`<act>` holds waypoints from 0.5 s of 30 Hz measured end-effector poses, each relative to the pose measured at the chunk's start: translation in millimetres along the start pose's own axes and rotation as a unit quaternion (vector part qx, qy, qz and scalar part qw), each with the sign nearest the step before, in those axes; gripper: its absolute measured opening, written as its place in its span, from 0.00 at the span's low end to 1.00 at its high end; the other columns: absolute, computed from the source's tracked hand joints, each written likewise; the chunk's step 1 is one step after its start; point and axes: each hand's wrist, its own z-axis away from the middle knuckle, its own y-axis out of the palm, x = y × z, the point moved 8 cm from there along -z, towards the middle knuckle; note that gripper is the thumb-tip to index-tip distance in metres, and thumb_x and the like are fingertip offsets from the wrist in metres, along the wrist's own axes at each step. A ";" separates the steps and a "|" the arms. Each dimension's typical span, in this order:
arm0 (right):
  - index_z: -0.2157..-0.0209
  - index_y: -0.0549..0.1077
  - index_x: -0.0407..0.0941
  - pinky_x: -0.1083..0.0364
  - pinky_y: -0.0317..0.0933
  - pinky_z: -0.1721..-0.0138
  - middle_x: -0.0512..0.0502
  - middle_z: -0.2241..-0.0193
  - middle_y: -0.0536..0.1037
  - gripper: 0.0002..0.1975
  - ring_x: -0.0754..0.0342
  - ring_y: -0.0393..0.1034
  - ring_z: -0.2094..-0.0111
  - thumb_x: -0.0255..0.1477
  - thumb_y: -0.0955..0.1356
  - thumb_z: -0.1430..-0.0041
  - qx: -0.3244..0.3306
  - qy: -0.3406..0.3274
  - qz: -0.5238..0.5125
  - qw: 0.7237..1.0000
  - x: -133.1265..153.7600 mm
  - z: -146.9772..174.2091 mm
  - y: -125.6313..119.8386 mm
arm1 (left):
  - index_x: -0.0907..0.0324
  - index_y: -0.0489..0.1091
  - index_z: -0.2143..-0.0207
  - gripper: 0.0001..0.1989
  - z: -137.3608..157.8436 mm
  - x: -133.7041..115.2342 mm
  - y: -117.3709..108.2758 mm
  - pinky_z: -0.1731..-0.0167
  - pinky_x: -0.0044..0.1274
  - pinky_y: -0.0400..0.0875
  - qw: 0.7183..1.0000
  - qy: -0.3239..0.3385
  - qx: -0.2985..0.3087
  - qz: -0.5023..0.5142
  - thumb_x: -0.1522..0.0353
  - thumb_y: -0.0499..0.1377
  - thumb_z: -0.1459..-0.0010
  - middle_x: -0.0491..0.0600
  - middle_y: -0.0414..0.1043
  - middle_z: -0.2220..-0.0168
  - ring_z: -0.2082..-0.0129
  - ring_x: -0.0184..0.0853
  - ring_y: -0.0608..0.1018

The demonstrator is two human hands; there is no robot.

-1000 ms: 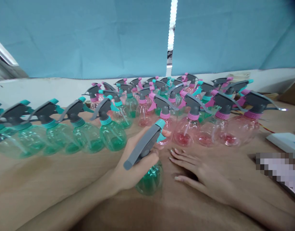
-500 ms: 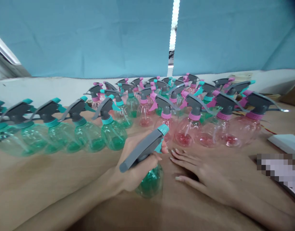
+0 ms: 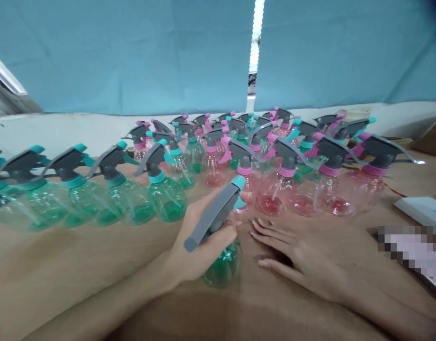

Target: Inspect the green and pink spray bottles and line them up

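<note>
My left hand [image 3: 200,246] is wrapped round the neck of a green spray bottle [image 3: 223,270] that stands near the table's front. Its grey sprayer head [image 3: 216,215] has a turquoise nozzle and trigger and points away to the right. The fingers hide its collar. My right hand [image 3: 292,251] rests palm down on the wooden table [image 3: 97,265], fingers stretched out, to the right of that bottle and holding nothing. Just beyond the fingertips stands a pink spray bottle [image 3: 271,199] with a pink collar.
A row of green spray bottles [image 3: 132,203] stands at left, pink ones [image 3: 340,199] at right, and several mixed ones [image 3: 214,166] behind. A white box [image 3: 422,213] and a blurred-out flat object [image 3: 413,255] lie at right. A blue curtain [image 3: 132,57] hangs behind.
The sprayer head in my left hand has turned slightly, its nozzle swinging a little away from me. My right hand has stayed in place. The view has shifted very slightly.
</note>
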 end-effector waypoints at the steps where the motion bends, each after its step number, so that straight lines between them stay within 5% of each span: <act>1: 0.38 0.60 0.50 0.40 0.50 0.37 0.48 0.37 0.59 0.28 0.45 0.51 0.36 0.43 0.63 0.37 0.000 0.000 0.001 1.000 0.0 -0.1 0.0 | 0.54 0.61 0.73 0.03 -0.4 -0.3 0.5 0.74 0.25 0.61 1.000 0.001 0.002 -0.002 0.71 0.53 0.52 0.41 0.68 0.75 0.74 0.34 0.71; 15: 0.39 0.61 0.50 0.40 0.50 0.38 0.47 0.37 0.60 0.28 0.45 0.52 0.37 0.43 0.64 0.37 -0.001 0.002 0.001 1.000 0.0 -0.1 -1.7 | 0.52 0.69 0.59 0.14 -2.4 -0.5 0.7 0.75 0.25 0.62 1.000 -0.008 0.004 -0.018 0.67 0.53 0.50 0.42 0.69 0.75 0.77 0.34 0.68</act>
